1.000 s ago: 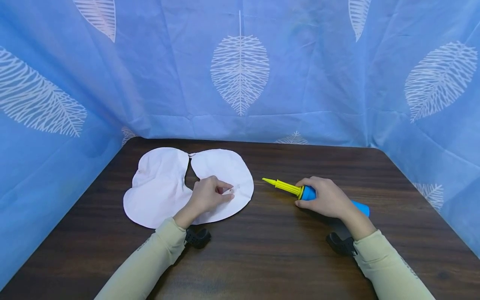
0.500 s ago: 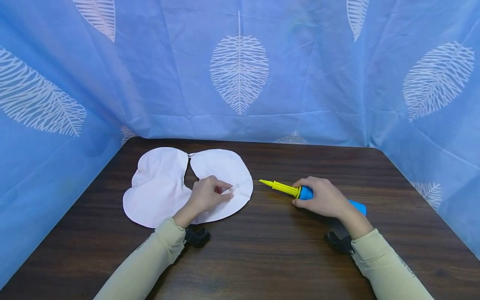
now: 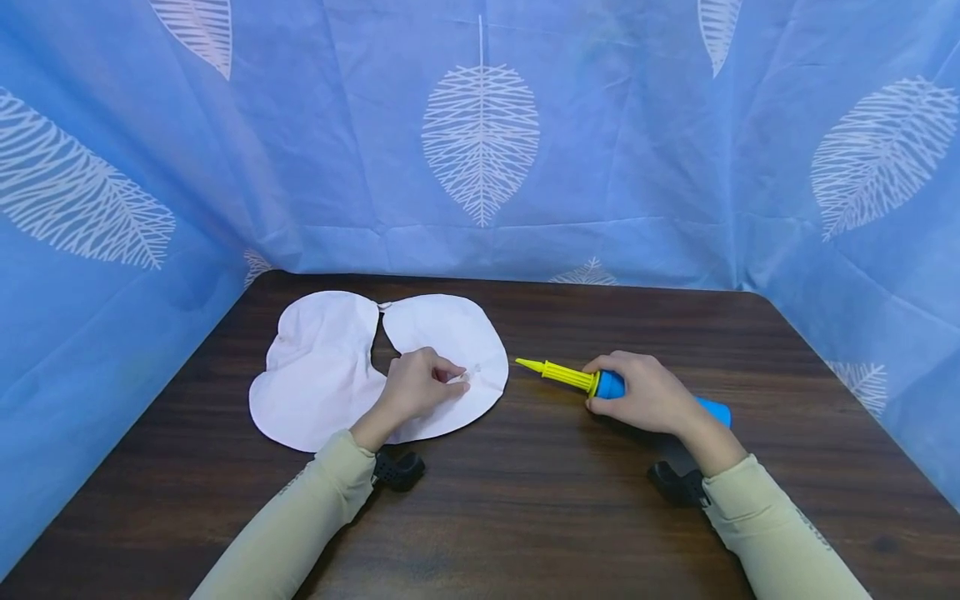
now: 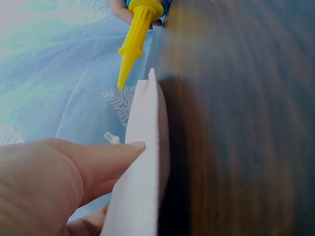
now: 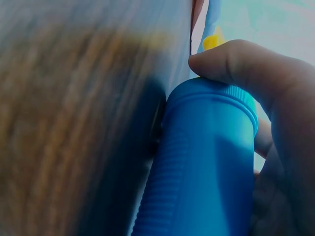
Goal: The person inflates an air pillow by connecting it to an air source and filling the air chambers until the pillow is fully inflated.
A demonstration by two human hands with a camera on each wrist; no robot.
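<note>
My left hand (image 3: 416, 385) pinches the clear valve (image 3: 464, 377) on the flat white inflatable (image 3: 322, 375); my right hand (image 3: 648, 393) grips the pump (image 3: 600, 385), nozzle just right of it. Next, I judge: seat that nozzle squarely.

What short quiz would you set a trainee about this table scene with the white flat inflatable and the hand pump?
1. True or false: the right hand grips the pump by its blue body.
2. Which way does the yellow nozzle point? A) at the white inflatable B) at the person
3. What does the left hand pinch?

Key: 1 true. 2 A. 3 the small clear valve on the inflatable.
</note>
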